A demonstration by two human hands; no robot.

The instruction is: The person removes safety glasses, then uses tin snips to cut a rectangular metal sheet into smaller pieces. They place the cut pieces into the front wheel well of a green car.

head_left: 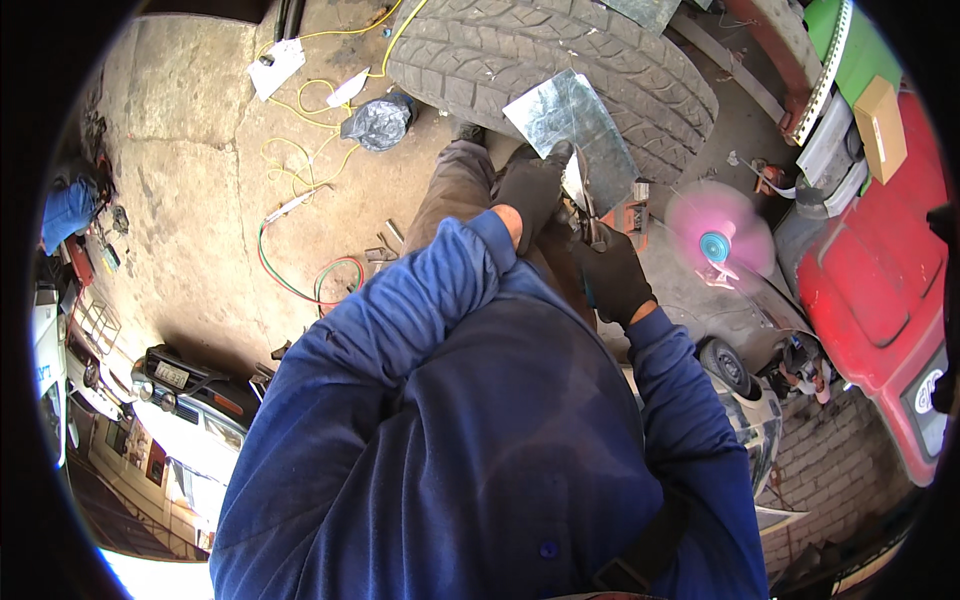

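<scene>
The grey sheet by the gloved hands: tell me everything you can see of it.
The grey sheet is thin, flat and roughly four-sided, with a bluish, streaked, slightly shiny face. It looks like metal, but I cannot be sure. It sits slanted in the picture, overlapping the tread of the large tyre; whether they touch is unclear. Its near edge is by the fingers of the gloved left hand, whose exact grip is hidden. A metal hand tool in the right hand reaches up close to that edge.
</scene>
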